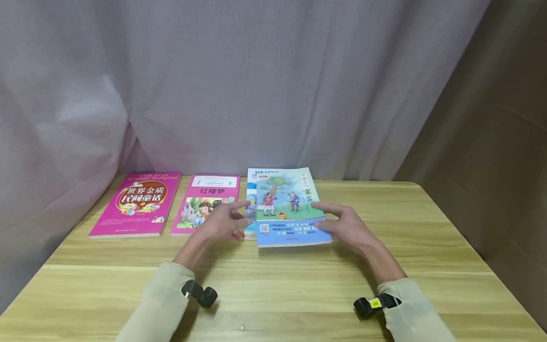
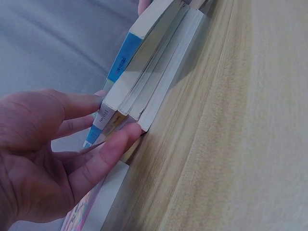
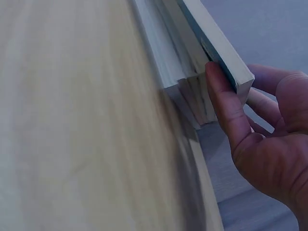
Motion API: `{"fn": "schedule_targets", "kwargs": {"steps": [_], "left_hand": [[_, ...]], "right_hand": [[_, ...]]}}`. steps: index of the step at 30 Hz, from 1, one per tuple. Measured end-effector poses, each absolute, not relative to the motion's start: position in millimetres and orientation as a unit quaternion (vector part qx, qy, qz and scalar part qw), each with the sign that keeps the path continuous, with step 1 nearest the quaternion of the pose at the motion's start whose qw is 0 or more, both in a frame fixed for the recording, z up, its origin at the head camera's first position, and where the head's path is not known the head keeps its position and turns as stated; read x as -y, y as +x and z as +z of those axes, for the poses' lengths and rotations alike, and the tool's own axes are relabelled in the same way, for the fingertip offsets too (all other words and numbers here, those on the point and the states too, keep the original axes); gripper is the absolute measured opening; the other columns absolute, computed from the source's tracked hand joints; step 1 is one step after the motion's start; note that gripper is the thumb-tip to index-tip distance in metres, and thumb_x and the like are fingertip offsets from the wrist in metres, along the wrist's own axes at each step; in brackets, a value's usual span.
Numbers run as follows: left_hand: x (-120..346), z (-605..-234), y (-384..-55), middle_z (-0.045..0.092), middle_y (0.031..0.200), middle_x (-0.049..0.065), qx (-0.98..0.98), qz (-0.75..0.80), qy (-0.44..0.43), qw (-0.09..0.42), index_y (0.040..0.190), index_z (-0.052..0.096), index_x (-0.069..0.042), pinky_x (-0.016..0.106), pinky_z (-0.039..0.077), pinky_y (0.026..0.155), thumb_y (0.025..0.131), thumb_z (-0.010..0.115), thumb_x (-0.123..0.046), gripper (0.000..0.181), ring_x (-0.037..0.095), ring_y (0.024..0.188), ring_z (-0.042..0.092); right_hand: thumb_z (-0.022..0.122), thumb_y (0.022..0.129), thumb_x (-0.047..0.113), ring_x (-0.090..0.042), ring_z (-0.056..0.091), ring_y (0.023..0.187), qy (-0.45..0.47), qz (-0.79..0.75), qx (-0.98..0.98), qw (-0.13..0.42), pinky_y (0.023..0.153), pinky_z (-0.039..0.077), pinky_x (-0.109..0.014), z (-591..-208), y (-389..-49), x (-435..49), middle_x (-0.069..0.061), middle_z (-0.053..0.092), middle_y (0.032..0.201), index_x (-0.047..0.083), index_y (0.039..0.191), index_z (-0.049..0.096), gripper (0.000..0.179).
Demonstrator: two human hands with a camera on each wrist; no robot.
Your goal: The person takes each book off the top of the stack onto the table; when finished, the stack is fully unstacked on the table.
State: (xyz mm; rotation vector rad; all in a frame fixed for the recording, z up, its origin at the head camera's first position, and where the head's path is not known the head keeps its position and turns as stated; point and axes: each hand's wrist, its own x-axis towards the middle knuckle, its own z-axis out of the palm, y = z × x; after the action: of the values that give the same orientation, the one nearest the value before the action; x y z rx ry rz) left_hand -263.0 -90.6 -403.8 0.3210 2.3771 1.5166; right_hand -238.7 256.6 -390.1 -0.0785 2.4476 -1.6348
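My right hand (image 1: 352, 228) pinches the right edge of a fables book (image 1: 285, 194), fingers on both faces in the right wrist view. This blue-and-green book lies tilted over a stack of several books (image 2: 144, 91), its near edge raised and jutting towards me. My left hand (image 1: 222, 221) is at the left side of the stack, fingers spread and loosely bent. In the left wrist view its fingertips (image 2: 130, 132) are at the spines by the stack's corner; whether they press is unclear. The covers below are mostly hidden.
Left of the stack lies a pink book with a picture cover (image 1: 201, 206), partly behind my left hand. Farther left is a larger magenta book (image 1: 136, 204). All lie on a wooden table (image 1: 273, 294). A grey curtain (image 1: 256, 85) hangs behind the table's far edge.
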Motion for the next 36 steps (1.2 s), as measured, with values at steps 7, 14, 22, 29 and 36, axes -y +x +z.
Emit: {"fn": "schedule_targets", "kwargs": {"steps": [7,14,22,29,36], "left_hand": [[92,-403,-265,0.067,0.134,0.030,-0.827,0.530,0.113,0.152,0.163,0.043,-0.017,0.037,0.068,0.069,0.101,0.071,-0.017,0.068,0.025,0.075,0.074],[92,-403,-265,0.067,0.133,0.029,-0.825,0.533,0.111,0.152,0.162,0.044,-0.018,0.037,0.068,0.069,0.101,0.072,-0.017,0.068,0.026,0.075,0.074],[92,-402,-266,0.067,0.133,0.029,-0.823,0.535,0.111,0.153,0.163,0.043,-0.018,0.037,0.068,0.069,0.101,0.072,-0.017,0.068,0.026,0.075,0.074],[92,-403,-266,0.067,0.133,0.029,-0.825,0.533,0.110,0.152,0.162,0.043,-0.018,0.037,0.068,0.070,0.101,0.072,-0.017,0.068,0.026,0.075,0.074],[91,-403,-266,0.068,0.132,0.028,-0.824,0.534,0.108,0.155,0.162,0.043,-0.018,0.037,0.068,0.069,0.100,0.073,-0.018,0.069,0.025,0.075,0.074]], "right_hand": [[0.075,0.098,0.016,-0.016,0.076,0.092,-0.032,-0.541,-0.835,0.090,0.073,0.061,-0.026,-379,-238,-264,-0.021,0.066,0.142,0.017,0.154,0.057,0.059],[0.073,0.101,0.018,-0.007,0.060,0.066,-0.034,-0.553,-0.828,0.086,0.055,0.049,-0.026,-367,-238,-277,-0.019,0.051,0.160,0.021,0.158,0.052,0.061],[0.071,0.103,0.015,-0.003,0.067,0.082,-0.029,-0.613,-0.786,0.075,0.070,0.060,-0.017,-346,-233,-296,-0.018,0.032,0.171,0.019,0.162,0.045,0.065],[0.074,0.100,0.012,-0.006,0.072,0.098,-0.004,-0.666,-0.744,0.049,0.084,0.063,-0.019,-336,-230,-323,-0.018,0.021,0.171,0.024,0.161,0.046,0.069],[0.074,0.099,0.007,-0.006,0.074,0.093,0.006,-0.693,-0.720,0.023,0.079,0.064,-0.020,-339,-226,-353,-0.004,0.040,0.153,0.026,0.159,0.049,0.068]]}}
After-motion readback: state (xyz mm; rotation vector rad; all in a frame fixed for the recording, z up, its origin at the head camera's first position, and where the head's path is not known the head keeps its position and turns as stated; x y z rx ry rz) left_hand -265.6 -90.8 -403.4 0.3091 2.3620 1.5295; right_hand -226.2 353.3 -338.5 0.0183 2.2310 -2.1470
